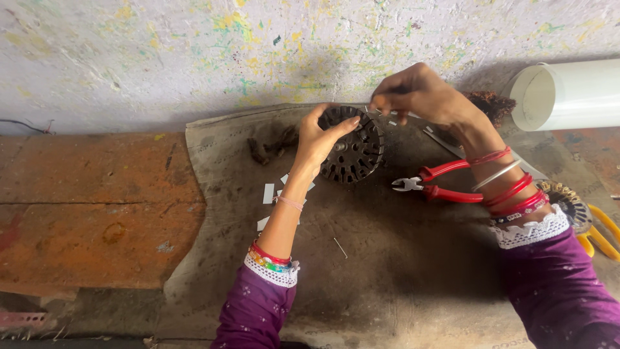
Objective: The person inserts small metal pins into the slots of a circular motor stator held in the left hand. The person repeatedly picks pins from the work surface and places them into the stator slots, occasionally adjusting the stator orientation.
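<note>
So the dark slotted metal core (352, 145), round like a wheel with slots all around the rim, sits tilted up near the back of the grey mat (387, 271), close to the paint-speckled wall (194, 52). The left hand (320, 139) comes up from below with the wrist bent, fingers wrapped over the core's left edge and clamped on it. The right hand (416, 94) arches in from the right, fingertips pinched together just above the core's top rim; can't tell what it's pinching, too small. Right behind that wrist lie red-handled pliers (436, 184) on the mat, jaws pointing left. A few white paper strips (268, 193) sit beside the left forearm, and a thin nail (340, 247) lies nearer the front. A white pipe (571, 94) rests at far right, with a yellow-handled tool (600, 236) below it.
</note>
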